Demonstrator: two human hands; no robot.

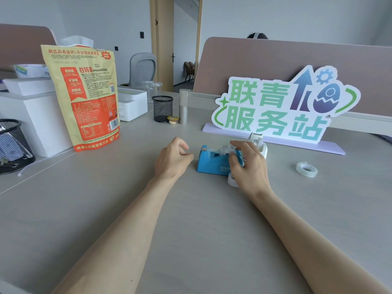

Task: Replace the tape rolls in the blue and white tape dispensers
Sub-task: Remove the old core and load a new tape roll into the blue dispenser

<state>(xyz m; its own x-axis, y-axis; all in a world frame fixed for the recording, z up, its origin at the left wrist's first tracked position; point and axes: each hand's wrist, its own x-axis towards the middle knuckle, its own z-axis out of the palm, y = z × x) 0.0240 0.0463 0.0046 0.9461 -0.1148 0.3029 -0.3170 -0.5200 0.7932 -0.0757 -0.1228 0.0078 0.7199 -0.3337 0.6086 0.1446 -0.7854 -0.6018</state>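
Two dispensers stood mid-desk, the blue dispenser [214,161] in front of the white dispenser [259,143]; its clear roll [226,150] was gripped by the right hand [248,164] — the left hand [171,159] was held loosely curled, empty. Seating appeared under way; next, the spare roll [306,169] — lying well to the right — would be needed.

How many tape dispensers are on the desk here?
2. The blue dispenser sits under the right hand; the white dispenser stands just behind it, largely hidden by that hand.
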